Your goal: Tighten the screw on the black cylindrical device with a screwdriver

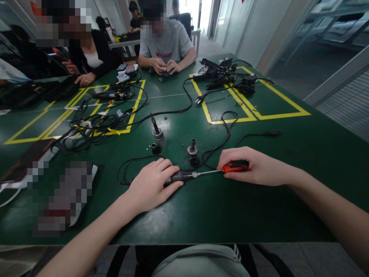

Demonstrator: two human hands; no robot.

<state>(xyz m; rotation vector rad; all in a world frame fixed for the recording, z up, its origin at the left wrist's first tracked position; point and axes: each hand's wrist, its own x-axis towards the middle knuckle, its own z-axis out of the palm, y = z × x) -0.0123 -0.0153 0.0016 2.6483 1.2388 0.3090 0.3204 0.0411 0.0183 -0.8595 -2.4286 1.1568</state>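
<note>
My left hand (157,182) is wrapped round the black soldering iron handle (182,176), which lies on the table with its cord trailing left. Bare metal parts (196,174) show at the handle's right end. In my right hand (250,167) is a screwdriver (235,167) with a red and black grip. Its thin shaft points left, with the tip at the metal parts; whether it sits in a screw is too small to tell. Behind the handle stand a metal piece with a dark stem (157,134), a small black ring (155,148) and a shorter metal piece (192,150).
A green table (184,227) carries yellow tape squares. Tangled black cords (95,123) lie left, and a heap of black tools and cables (219,73) lies far right. A blurred packet (65,196) is at the near left. A person in a grey shirt (170,42) works opposite.
</note>
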